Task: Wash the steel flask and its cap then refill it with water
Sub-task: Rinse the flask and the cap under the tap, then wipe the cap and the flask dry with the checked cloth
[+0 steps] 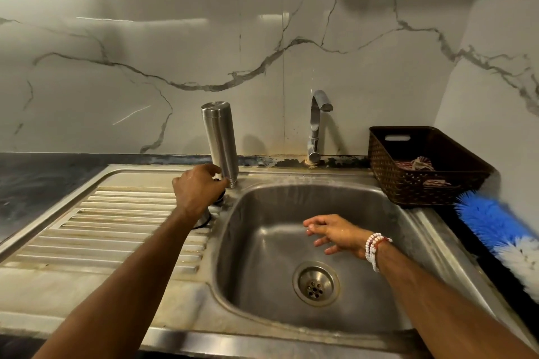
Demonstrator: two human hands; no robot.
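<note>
The steel flask [219, 137] stands upside down, mouth down, on the sink ledge at the basin's back left corner. My left hand [196, 190] pinches its narrow lower end with thumb and fingers. Partly hidden under that wrist, the steel cap [205, 219] with a dark rim lies on the drainboard edge. My right hand [335, 232] hovers wet over the sink basin [262, 285], fingers apart and holding nothing; a white bead bracelet is on its wrist. The tap [316, 122] stands behind the basin with no water running.
A ribbed drainboard [102, 227] stretches left of the basin. At the back right stands a brown woven basket [420, 183] holding cloths. A blue and white bottle brush [501, 230] lies on the right counter. A marble wall backs the sink.
</note>
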